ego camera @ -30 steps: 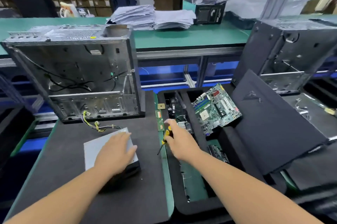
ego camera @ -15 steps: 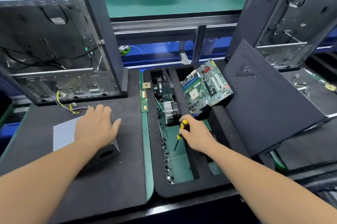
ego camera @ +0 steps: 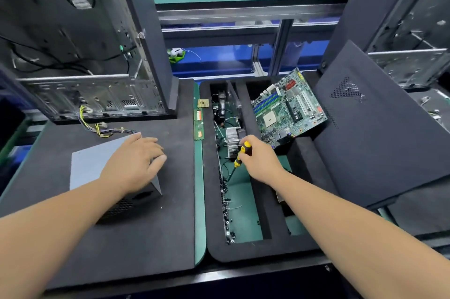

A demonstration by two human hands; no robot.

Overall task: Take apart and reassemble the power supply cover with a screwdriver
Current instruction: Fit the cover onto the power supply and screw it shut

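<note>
Bare foam mat near front — open case walls the back, leaning side panel blocks right

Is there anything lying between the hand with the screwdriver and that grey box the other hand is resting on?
Nothing visible. Only bare mat lies between the right hand, gripping the screwdriver, and the power supply.

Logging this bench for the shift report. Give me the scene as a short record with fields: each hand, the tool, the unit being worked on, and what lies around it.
left hand: left hand rests flat on the power supply
right hand: right hand grips the screwdriver over the foam tray
tool: yellow and black handle, tip pointing down into the tray
unit: grey box on the black mat, its cable bundle running toward the open computer case
nearby: motherboard leaning in the tray, heatsink beside the screwdriver
</note>
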